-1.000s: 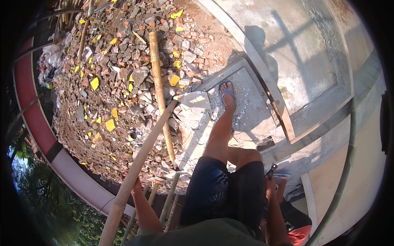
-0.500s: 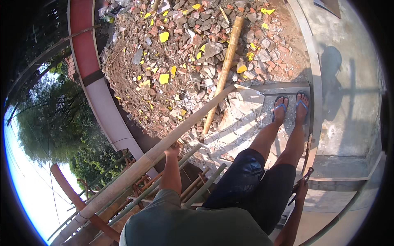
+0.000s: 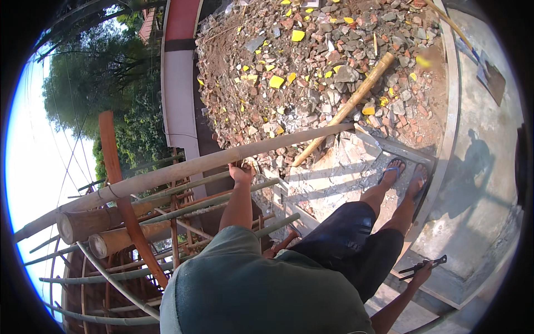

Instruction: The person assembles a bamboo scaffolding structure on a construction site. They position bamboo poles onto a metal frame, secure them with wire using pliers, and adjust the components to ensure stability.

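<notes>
A long pale bamboo pole point(image 3: 206, 161) slants across the picture, its right end by the rubble and its left end past a reddish-brown wooden plank point(image 3: 113, 153). Closed against the pole's lower side is my left hand point(image 3: 241, 173), with the arm stretched forward; its fingertips are partly hidden. My right hand point(image 3: 424, 274) is out at the right, low beside my leg. It grips dark pincers point(image 3: 425, 267), their jaws pointing away to the right and their thin handles sticking out to the left.
Broken brick and stone rubble point(image 3: 317, 78) lies ahead, with a yellow bamboo length point(image 3: 356, 103) on it. At lower left are bamboo scaffolding point(image 3: 139, 273) and two thick pole ends point(image 3: 83, 228). A shovel point(image 3: 489, 75) lies on the concrete floor point(image 3: 473, 206) at right.
The view has swung, so the pole looks flatter and more of the scaffolding shows. My right hand has moved outward to the right with the pincers. My left hand stays at the pole.
</notes>
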`<state>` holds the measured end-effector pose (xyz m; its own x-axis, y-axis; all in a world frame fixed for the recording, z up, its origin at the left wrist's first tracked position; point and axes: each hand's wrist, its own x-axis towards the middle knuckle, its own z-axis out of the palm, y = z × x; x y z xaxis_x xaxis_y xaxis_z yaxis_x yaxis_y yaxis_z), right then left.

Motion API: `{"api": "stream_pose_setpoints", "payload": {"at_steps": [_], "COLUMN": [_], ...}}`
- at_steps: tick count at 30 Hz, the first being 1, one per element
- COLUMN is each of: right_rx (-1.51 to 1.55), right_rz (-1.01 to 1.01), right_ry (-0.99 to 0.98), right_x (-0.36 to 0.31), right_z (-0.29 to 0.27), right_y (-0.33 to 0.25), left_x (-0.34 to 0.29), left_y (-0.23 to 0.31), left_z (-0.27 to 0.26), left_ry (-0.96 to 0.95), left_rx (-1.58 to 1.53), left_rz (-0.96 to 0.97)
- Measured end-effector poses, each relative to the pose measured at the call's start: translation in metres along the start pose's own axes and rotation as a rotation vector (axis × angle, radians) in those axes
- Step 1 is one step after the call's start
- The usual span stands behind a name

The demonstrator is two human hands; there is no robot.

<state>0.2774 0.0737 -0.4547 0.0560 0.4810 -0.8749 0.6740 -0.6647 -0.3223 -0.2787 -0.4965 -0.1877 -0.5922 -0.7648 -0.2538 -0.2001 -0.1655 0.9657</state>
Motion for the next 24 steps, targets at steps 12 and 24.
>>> {"api": "stream_pose_setpoints", "payload": {"at_steps": [12,24], "right_rx": [-0.723,-0.397], "right_rz": [-0.990,-1.254], "right_ry": [-0.098,-0.862], "right_x": [-0.049,-0.340], "right_z": [0.078,0.181], "right_y": [-0.231,-0.423], "left_x": [-0.180,-0.359], "left_y": [-0.020,0.193], "left_z": [0.015,-0.054], "left_ry": [-0.658,-1.587], "left_rx": [1.123,0.335], "left_rz": [0.551,0.577]}}
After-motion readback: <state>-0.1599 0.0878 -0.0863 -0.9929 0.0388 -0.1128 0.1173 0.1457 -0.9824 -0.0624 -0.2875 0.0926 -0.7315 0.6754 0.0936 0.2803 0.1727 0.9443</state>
